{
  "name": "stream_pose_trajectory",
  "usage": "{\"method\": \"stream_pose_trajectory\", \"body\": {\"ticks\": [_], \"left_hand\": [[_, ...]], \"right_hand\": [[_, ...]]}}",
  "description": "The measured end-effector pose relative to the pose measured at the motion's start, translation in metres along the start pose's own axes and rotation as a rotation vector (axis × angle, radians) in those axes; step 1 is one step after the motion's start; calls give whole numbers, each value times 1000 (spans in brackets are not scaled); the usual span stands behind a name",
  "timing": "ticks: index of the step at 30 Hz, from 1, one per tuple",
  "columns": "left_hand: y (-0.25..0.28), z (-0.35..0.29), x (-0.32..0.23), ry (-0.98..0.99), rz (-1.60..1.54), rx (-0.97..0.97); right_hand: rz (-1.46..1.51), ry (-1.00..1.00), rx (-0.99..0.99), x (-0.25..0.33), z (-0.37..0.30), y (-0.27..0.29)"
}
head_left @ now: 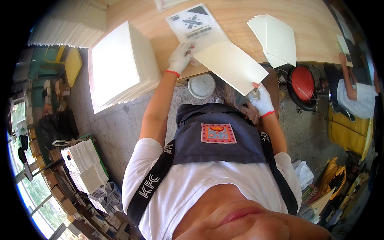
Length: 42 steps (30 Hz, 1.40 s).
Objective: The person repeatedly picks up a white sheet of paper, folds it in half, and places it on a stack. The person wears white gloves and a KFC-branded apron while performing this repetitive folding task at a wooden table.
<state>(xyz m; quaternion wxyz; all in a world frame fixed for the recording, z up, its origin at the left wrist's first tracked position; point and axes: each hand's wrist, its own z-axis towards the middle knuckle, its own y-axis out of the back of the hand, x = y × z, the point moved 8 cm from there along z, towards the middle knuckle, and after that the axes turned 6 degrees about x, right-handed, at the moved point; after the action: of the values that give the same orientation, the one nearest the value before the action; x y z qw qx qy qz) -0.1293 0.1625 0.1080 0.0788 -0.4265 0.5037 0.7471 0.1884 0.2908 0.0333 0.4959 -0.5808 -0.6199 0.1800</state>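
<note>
A translucent plastic sleeve point(202, 26) printed with crossed pencil-like shapes lies on the table ahead of me. My left hand point(180, 59), in a white glove with a red cuff, pinches its near left edge at the mouth. A thin pad of blank white paper point(232, 66) slants from the sleeve toward my right. Its near right corner is gripped by my right hand point(261, 100), gloved the same way, with the thumb on top. The pad's far end meets the sleeve's mouth; how far inside it sits, I cannot tell.
A tall stack of white paper point(116, 66) stands left on the wooden table point(236, 12), with more stacks point(70, 24) behind it. Fanned white pads point(276, 40) lie right. Below are a white bucket point(201, 86) and a red stool point(303, 86). Another person point(356, 94) sits far right.
</note>
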Motion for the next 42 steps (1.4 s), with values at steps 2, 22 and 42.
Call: {"method": "stream_pose_trajectory", "body": {"ticks": [2,22,42], "left_hand": [[2,1,-10,-17,-41,30],[26,-40,-11,-51,57,-372],[-161,-82,22,419,-1607,-89]], "right_hand": [[60,-2,23,-8,-3,-6],[-213,97,-103,-32,-15,-68],[-335,-40,-22,-68,-23,-78]]}}
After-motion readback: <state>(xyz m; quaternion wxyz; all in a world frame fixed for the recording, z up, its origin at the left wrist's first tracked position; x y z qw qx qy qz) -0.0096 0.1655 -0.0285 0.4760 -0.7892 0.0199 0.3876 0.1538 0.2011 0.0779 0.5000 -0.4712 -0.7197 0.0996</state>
